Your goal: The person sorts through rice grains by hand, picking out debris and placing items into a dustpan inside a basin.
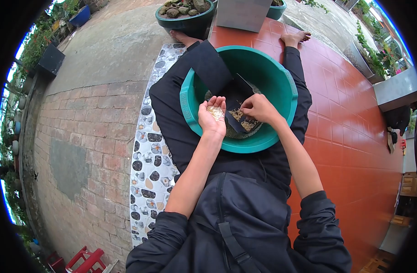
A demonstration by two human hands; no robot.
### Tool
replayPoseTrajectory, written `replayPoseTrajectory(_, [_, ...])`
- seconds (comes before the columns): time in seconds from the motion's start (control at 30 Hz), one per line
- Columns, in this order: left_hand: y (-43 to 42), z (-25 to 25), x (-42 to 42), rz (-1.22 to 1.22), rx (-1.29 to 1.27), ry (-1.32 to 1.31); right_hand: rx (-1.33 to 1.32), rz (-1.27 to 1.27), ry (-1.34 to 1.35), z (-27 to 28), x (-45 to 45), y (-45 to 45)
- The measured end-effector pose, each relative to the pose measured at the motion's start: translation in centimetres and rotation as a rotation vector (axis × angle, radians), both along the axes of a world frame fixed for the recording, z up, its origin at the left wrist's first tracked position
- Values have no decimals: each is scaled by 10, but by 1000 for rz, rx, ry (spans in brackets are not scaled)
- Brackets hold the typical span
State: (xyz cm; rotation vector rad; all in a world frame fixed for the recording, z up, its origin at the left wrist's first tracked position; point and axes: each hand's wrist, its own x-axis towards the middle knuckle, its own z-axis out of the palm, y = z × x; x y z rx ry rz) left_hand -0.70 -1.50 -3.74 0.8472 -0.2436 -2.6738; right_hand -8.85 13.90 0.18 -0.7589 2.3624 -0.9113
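Between my legs stands a green basin (288, 91) with a dark, folded sheet-like piece (211, 68) lying over its left rim and into it. Small tan flakes (237, 114) lie on the dark material inside. My left hand (213, 114) is palm up over the basin's left side, cupped around a small pile of pale flakes (215, 112). My right hand (258, 109) hangs over the tan flakes, its fingers curled and pinched together; whatever is between the fingertips is too small to make out.
Beyond the basin are a planter (190, 22) of stones and a grey block (243, 13). Red tiles (336, 136) lie to the right, a pebble-patterned strip (147, 159) and brick paving (99, 118) to the left. A red plastic stool (87, 260) is at the lower left.
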Motion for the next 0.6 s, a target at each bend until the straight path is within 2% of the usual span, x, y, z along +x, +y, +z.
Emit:
replayPoseTrajectory(0.03, [0, 0, 0, -1, 5, -1, -72, -85, -141, 3, 2, 5])
replayPoseTrajectory(0.23, [0, 1, 0, -7, 12, 9, -266, -162, -359, 20, 9, 22])
replayPoseTrajectory(0.6, [0, 1, -1, -26, 34, 26, -225, -74, -275, 26, 16, 23])
